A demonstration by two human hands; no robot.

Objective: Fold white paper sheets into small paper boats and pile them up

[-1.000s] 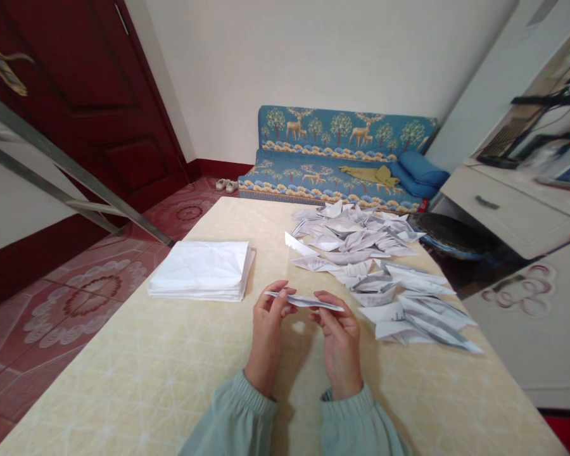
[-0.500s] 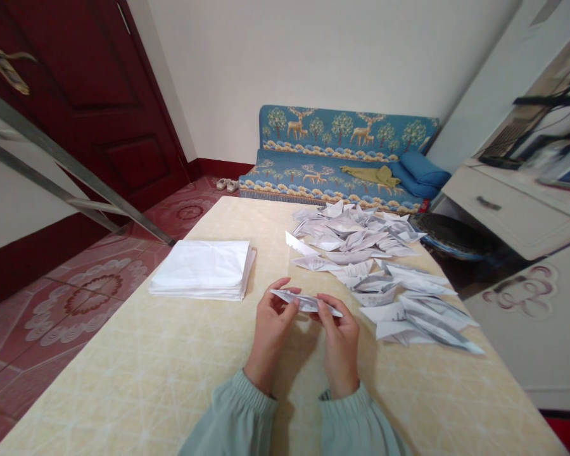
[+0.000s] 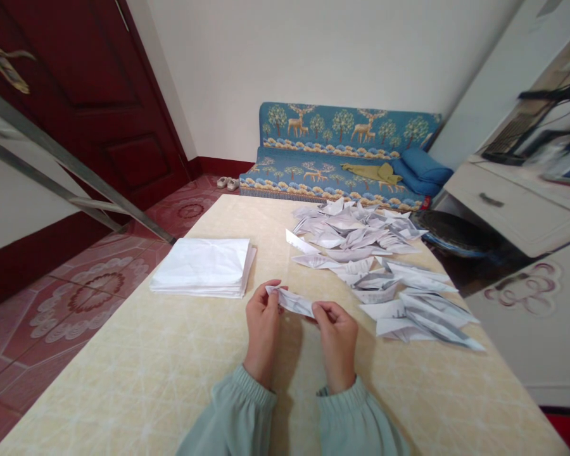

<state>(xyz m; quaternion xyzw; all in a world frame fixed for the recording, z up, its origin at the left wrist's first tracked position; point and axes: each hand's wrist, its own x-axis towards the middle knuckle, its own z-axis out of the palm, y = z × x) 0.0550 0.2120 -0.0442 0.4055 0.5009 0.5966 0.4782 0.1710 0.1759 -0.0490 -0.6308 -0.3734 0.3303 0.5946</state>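
Note:
A small folded paper boat [image 3: 294,303] is held between my two hands, a little above the table. My left hand [image 3: 263,323] pinches its left end between thumb and fingers. On the other end, my right hand [image 3: 336,332] has its thumb and forefinger closed. To the right and beyond lies a pile of folded paper boats [image 3: 356,234], white and grey with some print on them. Left of my hands rests a stack of white paper sheets [image 3: 209,263].
The table [image 3: 171,380] has a pale yellow patterned cover. Past its far edge stands a blue sofa [image 3: 327,133] with deer on it. A metal ladder [image 3: 90,183] leans at the left, and a white cabinet [image 3: 513,202] stands at the right.
My left hand has shifted slightly left and my fingers have moved out to the ends of the paper boat. The boat now tilts down to the right, with more of its side showing.

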